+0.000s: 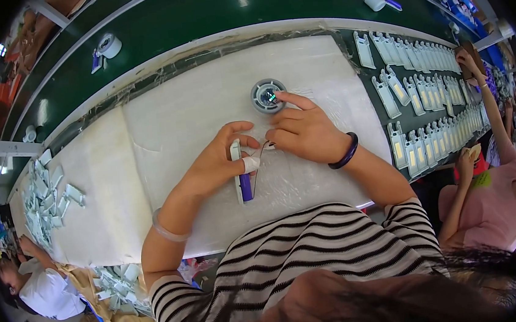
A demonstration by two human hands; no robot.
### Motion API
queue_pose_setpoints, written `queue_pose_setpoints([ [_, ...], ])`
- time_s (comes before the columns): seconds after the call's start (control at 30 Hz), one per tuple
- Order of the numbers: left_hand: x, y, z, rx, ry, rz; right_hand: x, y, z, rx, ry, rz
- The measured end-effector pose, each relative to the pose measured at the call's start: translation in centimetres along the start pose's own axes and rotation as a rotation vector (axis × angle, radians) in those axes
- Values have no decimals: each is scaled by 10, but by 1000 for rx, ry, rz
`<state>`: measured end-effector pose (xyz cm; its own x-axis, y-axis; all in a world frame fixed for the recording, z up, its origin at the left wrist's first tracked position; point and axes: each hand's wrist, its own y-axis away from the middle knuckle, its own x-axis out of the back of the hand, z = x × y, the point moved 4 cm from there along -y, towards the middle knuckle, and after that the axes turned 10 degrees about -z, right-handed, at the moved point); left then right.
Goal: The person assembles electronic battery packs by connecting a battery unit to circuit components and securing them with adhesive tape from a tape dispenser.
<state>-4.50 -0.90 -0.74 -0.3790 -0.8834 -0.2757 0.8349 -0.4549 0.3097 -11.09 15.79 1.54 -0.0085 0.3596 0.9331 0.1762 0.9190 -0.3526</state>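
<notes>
My left hand (pixel 210 160), its thumb wrapped in white, is closed around a narrow white casing (pixel 240 194) standing lengthwise in front of me. A purple cylindrical battery (pixel 246 188) lies along that casing. Thin dark red wires (pixel 256 179) run up from it to the fingers of my right hand (pixel 311 133), which pinch them. The right index finger stretches forward onto a round grey housing (pixel 257 104) lying on the table. Inside its ring a small circuit part (pixel 272 96) shows blue-green light. Fingers hide the wire ends.
White sheeting covers the table (pixel 191 93). Several pale casings (pixel 43 192) are heaped at the left; rows of flat white panels (pixel 412 95) stand at the right. A green conveyor (pixel 178 18) runs behind, carrying round housings (pixel 110 46). Co-workers sit at the left and right (pixel 495 201).
</notes>
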Motion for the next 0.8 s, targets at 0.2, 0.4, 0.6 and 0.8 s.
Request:
queue_pose_setpoints([
  [0.2,8,-2,-8,19,67,18,19,-3,-17,-134,5,-71],
  [0.4,7,-3,-3,-149,-53,100,18,2,-26,-170,-152,-212],
  [0.6,-7,3,1,-297,-341,170,18,2,-27,-193,-161,-212],
  [0.8,-8,2,-6,-261,-108,215,22,-7,-18,-340,-1,99],
])
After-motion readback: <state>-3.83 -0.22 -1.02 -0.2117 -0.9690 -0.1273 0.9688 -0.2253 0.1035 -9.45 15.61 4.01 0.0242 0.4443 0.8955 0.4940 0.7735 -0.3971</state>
